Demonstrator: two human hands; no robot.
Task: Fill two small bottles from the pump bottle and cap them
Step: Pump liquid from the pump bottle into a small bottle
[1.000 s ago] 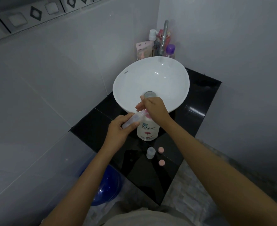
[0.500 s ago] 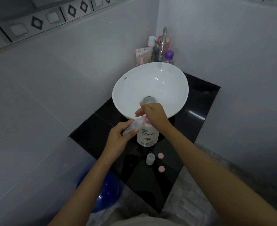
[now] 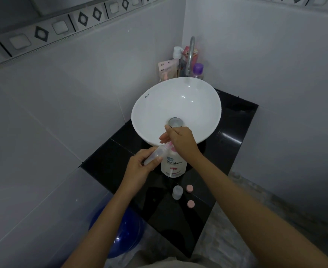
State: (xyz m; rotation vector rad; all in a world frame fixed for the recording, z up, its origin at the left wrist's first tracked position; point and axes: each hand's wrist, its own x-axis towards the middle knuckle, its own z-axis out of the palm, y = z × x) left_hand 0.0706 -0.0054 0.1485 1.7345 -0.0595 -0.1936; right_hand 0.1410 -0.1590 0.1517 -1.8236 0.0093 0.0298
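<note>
While the pump bottle (image 3: 173,165) was pressed by the right hand (image 3: 180,140), the first small bottle (image 3: 155,154), gripped by the left hand (image 3: 140,167), was being filled; steady aim judged needed.

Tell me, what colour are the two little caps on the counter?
Pink. Both caps show clearly in the head view.

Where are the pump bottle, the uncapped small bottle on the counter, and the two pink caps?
pump bottle (image 3: 173,167): head view, on its white labelled body.
small bottle (image 3: 177,192): head view, on its clear side.
far pink cap (image 3: 189,188): head view, on its top.
near pink cap (image 3: 190,204): head view, on its top.
</note>
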